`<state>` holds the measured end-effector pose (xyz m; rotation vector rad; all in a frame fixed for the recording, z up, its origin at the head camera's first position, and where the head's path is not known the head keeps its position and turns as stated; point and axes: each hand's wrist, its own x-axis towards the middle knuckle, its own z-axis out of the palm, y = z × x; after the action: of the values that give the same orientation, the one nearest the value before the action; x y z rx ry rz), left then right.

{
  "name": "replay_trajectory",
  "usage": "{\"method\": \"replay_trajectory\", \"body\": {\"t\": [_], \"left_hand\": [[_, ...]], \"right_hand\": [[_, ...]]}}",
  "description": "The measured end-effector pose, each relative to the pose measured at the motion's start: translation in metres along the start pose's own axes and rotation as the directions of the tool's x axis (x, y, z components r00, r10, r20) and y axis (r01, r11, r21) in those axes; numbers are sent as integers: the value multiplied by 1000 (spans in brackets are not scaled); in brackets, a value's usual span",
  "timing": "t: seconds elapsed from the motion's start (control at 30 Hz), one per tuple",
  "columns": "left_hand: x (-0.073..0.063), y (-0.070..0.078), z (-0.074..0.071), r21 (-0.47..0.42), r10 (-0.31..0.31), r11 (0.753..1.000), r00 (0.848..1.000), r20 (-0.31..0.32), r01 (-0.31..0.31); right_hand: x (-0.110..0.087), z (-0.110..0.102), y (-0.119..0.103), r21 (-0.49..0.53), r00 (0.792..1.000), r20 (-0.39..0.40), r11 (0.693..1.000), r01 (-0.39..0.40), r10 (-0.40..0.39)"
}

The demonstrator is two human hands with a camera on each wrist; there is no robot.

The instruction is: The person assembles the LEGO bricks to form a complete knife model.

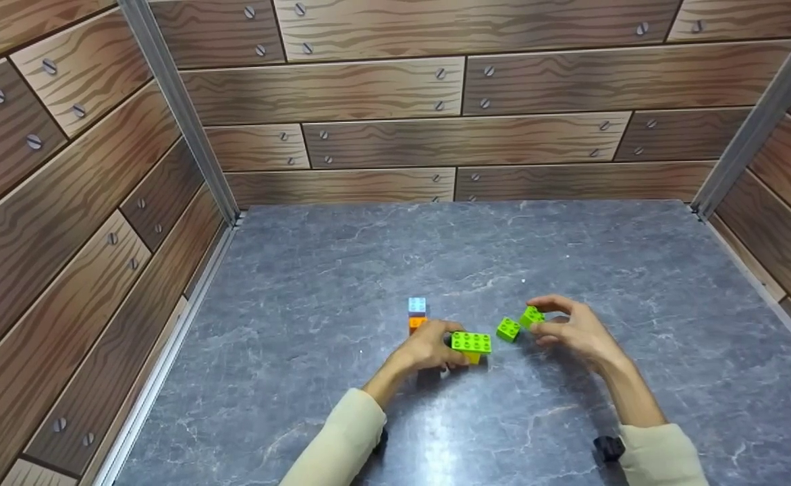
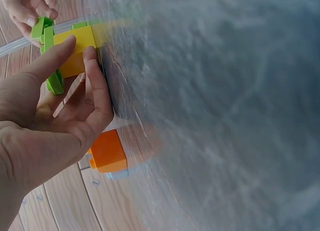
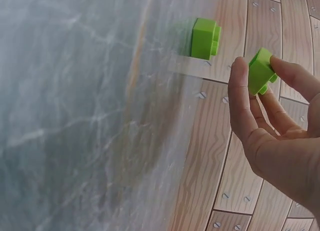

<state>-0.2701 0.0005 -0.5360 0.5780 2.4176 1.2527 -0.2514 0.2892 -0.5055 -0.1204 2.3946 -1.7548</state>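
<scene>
My left hand (image 1: 429,345) grips a yellow brick (image 2: 80,51) low over the table, thumb on one side and fingers on the other. On top of it sits a longer green brick (image 1: 471,341), studs up. My right hand (image 1: 578,331) pinches a small green brick (image 3: 261,71) between thumb and fingertips, lifted off the table and tilted. Just left of that brick, a second small green brick (image 1: 507,329) stands on the table, between the two hands. Behind my left hand are an orange brick (image 2: 108,152) and a light blue brick (image 1: 417,306), the orange partly hidden in the head view.
The grey marbled table (image 1: 341,256) carries all the bricks. Wood-patterned walls with a back panel (image 1: 382,88) and metal corner posts enclose it. A black wrist device (image 1: 609,448) shows at the right sleeve.
</scene>
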Motion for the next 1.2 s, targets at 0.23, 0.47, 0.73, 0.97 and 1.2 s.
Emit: {"method": "replay_trajectory", "body": {"t": [0.23, 0.47, 0.73, 0.97, 1.2], "left_hand": [[0, 1, 0, 15, -2, 1000, 1000, 6, 2], [0, 1, 0, 13, -2, 1000, 1000, 4, 2], [-1, 0, 1, -9, 2, 1000, 1000, -3, -2], [-1, 1, 0, -32, -12, 999, 1000, 14, 12], [0, 1, 0, -30, 2, 1000, 1000, 9, -2]], "right_hand": [[0, 2, -5, -28, 999, -10, 999, 36, -36], [-2, 5, -6, -37, 997, 16, 996, 76, -75], [-3, 12, -12, -48, 995, 42, 995, 91, -89], [-4, 19, -16, -38, 994, 48, 994, 98, -96], [-4, 29, -21, 23, 992, 66, 994, 105, -107]]}}
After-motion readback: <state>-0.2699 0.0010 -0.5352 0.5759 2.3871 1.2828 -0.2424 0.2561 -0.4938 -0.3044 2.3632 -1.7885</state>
